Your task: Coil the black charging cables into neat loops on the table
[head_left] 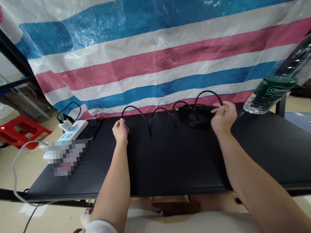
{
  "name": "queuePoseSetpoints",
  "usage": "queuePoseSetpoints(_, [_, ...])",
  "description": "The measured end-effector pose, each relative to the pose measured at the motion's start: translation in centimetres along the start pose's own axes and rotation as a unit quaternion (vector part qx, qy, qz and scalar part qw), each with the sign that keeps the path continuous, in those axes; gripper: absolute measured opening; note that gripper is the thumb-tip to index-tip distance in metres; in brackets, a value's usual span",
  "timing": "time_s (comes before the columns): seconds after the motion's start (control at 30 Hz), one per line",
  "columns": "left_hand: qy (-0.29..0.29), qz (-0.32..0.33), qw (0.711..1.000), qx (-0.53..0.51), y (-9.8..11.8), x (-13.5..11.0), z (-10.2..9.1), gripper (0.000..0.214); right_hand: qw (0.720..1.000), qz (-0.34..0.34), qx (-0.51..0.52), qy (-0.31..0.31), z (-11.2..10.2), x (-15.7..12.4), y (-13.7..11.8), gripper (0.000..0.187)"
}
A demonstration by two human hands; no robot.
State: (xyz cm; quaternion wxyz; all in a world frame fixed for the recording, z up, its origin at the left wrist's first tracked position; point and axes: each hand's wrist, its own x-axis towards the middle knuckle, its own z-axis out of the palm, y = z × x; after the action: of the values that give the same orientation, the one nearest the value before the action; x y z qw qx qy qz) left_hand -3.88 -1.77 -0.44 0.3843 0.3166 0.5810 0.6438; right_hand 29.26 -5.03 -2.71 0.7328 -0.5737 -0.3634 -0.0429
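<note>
Two hands are working one black cable [168, 112] at the far edge of the table [159, 159] — the coiling step, by my judgement. The left hand [120, 131] is pinching a free end, fingers together; the right hand [223, 117] is clamping the coil [195, 116]. Next, the arched slack needs feeding rightward. Left of the coil a phone [92, 129] and power strip [71, 131] are lying; a bottle [283, 80] is leaning in to its right.
</note>
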Motion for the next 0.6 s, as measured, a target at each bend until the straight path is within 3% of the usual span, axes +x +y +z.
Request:
queuePoseSetpoints(0.17, [-0.011, 0.052, 0.992, 0.118, -0.9, 0.3, 0.1, 0.016, 0.997, -0.019, -0.031, -0.073, 0.6, -1.3, -0.1, 0.026])
queuePoseSetpoints(0.47, [-0.072, 0.023, 0.996, 0.056, -1.2, -0.6, 0.9, 0.017, 0.951, -0.063, -0.091, -0.290, 0.7, -2.7, -3.1, 0.036])
queuePoseSetpoints(0.53, [-0.099, 0.022, 0.994, 0.049, -1.3, -0.7, 1.0, 0.017, 0.953, -0.074, -0.076, -0.282, 0.9, -2.7, -3.3, 0.039])
queuePoseSetpoints(0.6, [-0.118, 0.021, 0.992, 0.042, -1.2, -0.8, 1.0, 0.016, 0.972, -0.048, -0.061, -0.224, 1.0, -2.6, -3.3, 0.044])
